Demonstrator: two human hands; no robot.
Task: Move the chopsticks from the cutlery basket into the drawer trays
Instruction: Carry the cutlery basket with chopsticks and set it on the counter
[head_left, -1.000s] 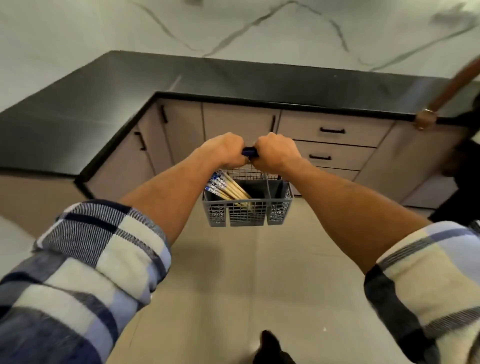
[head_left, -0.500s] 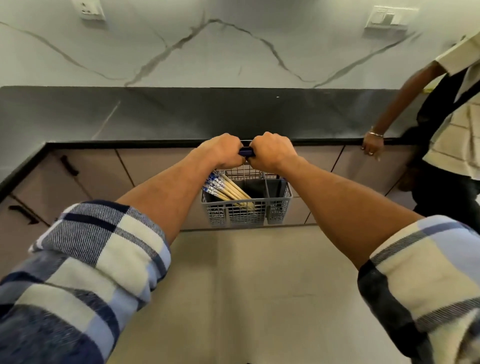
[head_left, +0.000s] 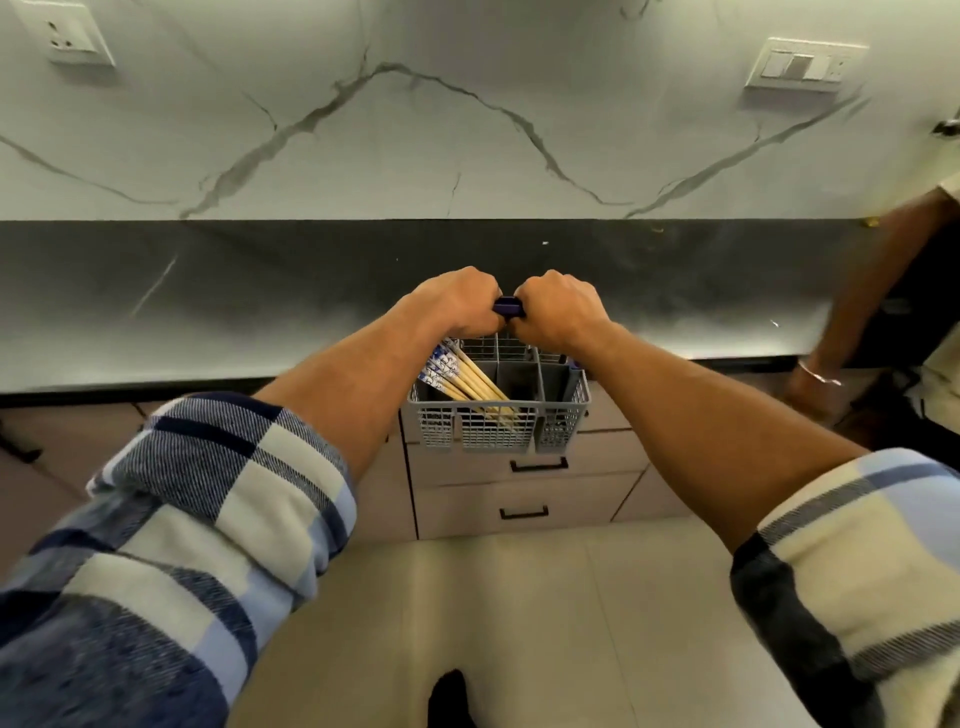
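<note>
Both hands, left hand (head_left: 457, 304) and right hand (head_left: 558, 312), grip the basket (head_left: 498, 415) handle above the counter (head_left: 208, 301) front edge; the chopsticks (head_left: 460, 376) lean leftward, nearer the left hand, drawers (head_left: 535, 488) below.

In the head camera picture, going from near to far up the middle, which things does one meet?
Floor → lower drawer handle → upper drawer handle → cutlery basket → chopsticks → blue basket handle → black counter → marble wall.
</note>
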